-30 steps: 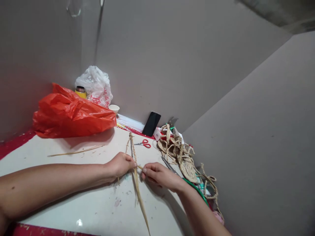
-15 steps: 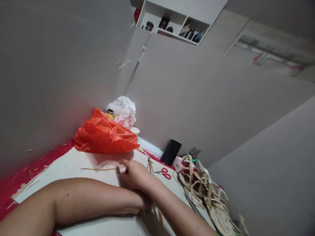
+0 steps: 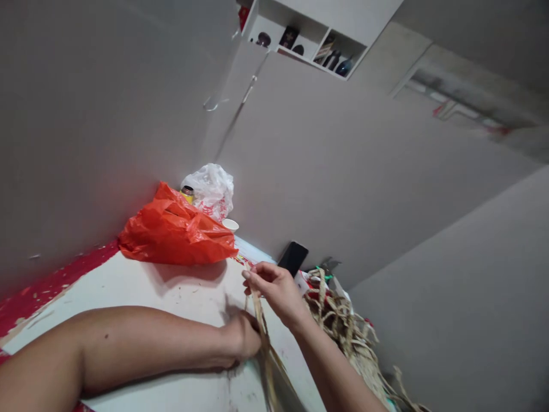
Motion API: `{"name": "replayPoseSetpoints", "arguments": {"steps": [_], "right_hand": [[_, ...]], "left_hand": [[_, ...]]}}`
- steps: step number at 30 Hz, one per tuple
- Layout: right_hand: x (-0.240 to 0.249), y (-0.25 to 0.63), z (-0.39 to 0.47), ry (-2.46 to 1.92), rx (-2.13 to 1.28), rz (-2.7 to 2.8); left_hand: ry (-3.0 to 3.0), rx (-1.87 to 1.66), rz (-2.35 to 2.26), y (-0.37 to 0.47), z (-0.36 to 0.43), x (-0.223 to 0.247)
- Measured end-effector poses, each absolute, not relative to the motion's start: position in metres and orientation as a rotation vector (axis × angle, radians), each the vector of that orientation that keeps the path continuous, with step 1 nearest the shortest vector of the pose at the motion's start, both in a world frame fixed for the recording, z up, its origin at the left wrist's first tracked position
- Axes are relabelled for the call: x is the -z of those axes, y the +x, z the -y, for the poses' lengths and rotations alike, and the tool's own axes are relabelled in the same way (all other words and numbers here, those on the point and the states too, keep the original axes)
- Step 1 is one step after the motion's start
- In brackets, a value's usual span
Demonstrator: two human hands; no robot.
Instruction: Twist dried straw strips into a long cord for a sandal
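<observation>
My right hand point(image 3: 278, 289) is raised over the white board, with thumb and fingers pinched on the upper end of pale fibre strips point(image 3: 266, 357). These strips run down toward the bottom edge of the view. Lower and to the left, my left hand point(image 3: 245, 339) is curled beside the same strips; its fingertips are mostly hidden, and what it grips cannot be made out. Braided tan cord point(image 3: 347, 326) lies heaped right of my right forearm.
An orange plastic bag point(image 3: 178, 232) sits at the back left, before a white bag point(image 3: 212, 189), a yellow jar point(image 3: 187, 194) and a white cup point(image 3: 230, 225). A black phone point(image 3: 293, 258) leans behind my right hand. The white board point(image 3: 128, 286) lies on red.
My right hand has moved right and up from the board and now pinches the strips. The thin strip on the board and the red scissors are no longer visible.
</observation>
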State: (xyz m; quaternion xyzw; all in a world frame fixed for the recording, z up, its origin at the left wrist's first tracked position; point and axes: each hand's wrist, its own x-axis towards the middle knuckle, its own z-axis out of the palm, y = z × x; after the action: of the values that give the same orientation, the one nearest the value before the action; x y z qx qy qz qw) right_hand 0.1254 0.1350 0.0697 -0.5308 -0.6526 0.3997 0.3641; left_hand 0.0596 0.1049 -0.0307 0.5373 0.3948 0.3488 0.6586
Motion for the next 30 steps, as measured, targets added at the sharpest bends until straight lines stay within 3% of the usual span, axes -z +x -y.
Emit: {"name": "replayPoseSetpoints", "arguments": {"steps": [5,12,21,30], "right_hand": [[-0.071,0.188,-0.089,-1.377,-1.163,1.352],[-0.032,0.234,-0.05,-1.605,-1.131,1.283],[-0.006,0.228,-0.039,-1.467,-1.065,1.399],[0.0,0.215,-0.047,-1.622,-0.974,1.361]], "left_hand": [[1.18,-0.613,-0.963,0.056,-0.103,0.022],[1.183,-0.506,-0.966,0.054,-0.106,0.014],[1.197,-0.481,-0.925,0.054,-0.107,0.008],[1.203,-0.458,-0.935,0.055,-0.108,0.006]]}}
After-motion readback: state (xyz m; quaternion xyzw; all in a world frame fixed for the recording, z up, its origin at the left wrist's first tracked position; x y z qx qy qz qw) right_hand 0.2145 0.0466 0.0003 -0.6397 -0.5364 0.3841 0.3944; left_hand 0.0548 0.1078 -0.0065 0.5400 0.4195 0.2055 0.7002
